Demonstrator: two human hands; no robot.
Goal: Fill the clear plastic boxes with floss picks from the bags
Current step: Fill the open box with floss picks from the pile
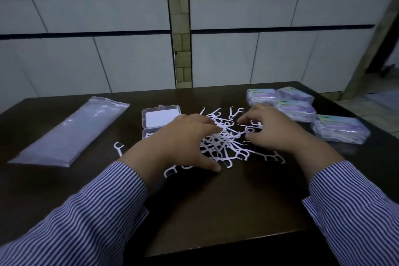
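Note:
A loose pile of white floss picks (224, 144) lies in the middle of the dark table. My left hand (179, 142) rests palm down on the pile's left side, fingers spread. My right hand (274, 129) is over the pile's right side, fingers curled down onto the picks. Whether either hand grips a pick is hidden by the fingers. An open clear plastic box (160, 117) with a white lid insert sits behind my left hand; its lower half is partly covered. One stray pick (118, 148) lies left of my left wrist.
A flat clear plastic bag (71, 131) lies at the left of the dark table (216, 205). Several closed, filled boxes (302, 110) with purple labels stand at the back right. A tiled wall rises just behind the table.

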